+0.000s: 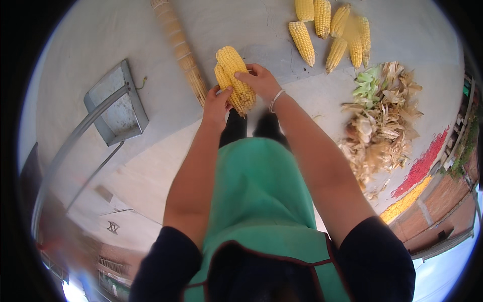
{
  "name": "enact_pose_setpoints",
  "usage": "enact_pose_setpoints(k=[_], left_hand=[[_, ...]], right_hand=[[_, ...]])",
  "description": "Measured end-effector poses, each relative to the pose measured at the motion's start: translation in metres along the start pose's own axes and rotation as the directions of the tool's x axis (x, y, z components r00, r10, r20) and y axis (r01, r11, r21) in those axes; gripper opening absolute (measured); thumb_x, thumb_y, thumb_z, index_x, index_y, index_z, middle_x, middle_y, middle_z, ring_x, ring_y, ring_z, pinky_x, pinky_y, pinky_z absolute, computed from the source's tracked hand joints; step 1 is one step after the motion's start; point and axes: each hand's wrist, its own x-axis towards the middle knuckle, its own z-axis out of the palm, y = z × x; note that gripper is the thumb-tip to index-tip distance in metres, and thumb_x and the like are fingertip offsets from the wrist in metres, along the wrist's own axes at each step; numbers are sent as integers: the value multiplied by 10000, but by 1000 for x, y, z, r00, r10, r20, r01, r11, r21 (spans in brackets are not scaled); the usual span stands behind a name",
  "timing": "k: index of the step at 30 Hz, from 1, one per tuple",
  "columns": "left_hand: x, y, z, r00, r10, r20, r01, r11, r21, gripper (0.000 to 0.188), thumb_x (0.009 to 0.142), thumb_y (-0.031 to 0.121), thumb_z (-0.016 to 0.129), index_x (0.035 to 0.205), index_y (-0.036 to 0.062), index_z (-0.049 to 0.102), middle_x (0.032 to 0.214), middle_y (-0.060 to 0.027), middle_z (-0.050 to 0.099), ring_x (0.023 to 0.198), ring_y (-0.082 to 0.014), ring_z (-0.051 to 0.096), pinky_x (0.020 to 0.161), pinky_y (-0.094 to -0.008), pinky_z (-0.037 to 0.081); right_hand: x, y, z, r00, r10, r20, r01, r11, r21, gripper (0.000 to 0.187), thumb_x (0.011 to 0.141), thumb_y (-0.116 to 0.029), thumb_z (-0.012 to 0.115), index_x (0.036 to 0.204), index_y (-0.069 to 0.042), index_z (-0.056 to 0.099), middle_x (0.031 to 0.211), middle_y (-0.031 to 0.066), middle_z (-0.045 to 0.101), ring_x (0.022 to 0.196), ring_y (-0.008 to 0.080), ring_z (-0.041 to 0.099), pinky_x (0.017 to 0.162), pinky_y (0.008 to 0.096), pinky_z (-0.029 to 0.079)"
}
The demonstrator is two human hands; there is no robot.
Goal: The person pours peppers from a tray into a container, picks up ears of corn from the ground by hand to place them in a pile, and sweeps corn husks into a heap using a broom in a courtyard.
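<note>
In front of me, at upper centre, I hold husked yellow ears of corn [231,59] together in both hands. At least two are bunched side by side, their tips pointing away from me. My left hand [217,106] grips them from the lower left, its thumb on the kernels. From the right, my right hand [261,82] is closed round them with its thumb on top. More husked ears of corn [322,19] lie on the ground at the far right, apart from my hands.
A heap of dry husks [385,121] lies to the right, beyond it red [421,168] and yellow [406,201] strips. A bundled-straw broom [176,40] lies at the far side, left of the corn. Further left is a metal dustpan [113,113] with a long curved handle.
</note>
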Motion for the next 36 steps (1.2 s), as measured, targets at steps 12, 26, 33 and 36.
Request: enact_pose_setpoints(k=[12,26,33,36], left_hand=[[-201,91,101,849,216,483,-195,976,-93,328,873,126,406,1173,-5,406,1060,-88,522,934,-173,530,807,-327,440],[-278,-58,99,921,-323,217,70,686,724,324,882,303,412,1118,86,458,1022,-94,551,922,-208,556,728,-377,490],[-421,-343,239,796,-604,39,-21,37,999,306,892,248,404,1133,68,457,1022,-90,550,898,-213,570,740,-395,499],[-653,-478,438,209,-784,584,-621,355,699,368,867,260,486,1169,61,420,1175,-116,468,1022,-232,501,854,-384,435]], right_hand=[[-230,-102,-36,960,-239,-144,264,607,750,328,793,-83,447,1106,15,453,963,91,537,845,166,538,732,280,454],[-349,94,-13,953,228,-202,67,490,869,418,833,-300,528,1100,19,487,965,116,575,794,210,591,611,348,509],[-585,302,-117,887,320,-332,321,88,943,309,862,-239,486,1099,-40,496,962,110,590,809,199,606,662,335,525],[-884,313,-236,231,218,-948,971,-117,209,427,845,-248,526,1164,6,398,1173,138,474,1090,248,471,919,374,395]])
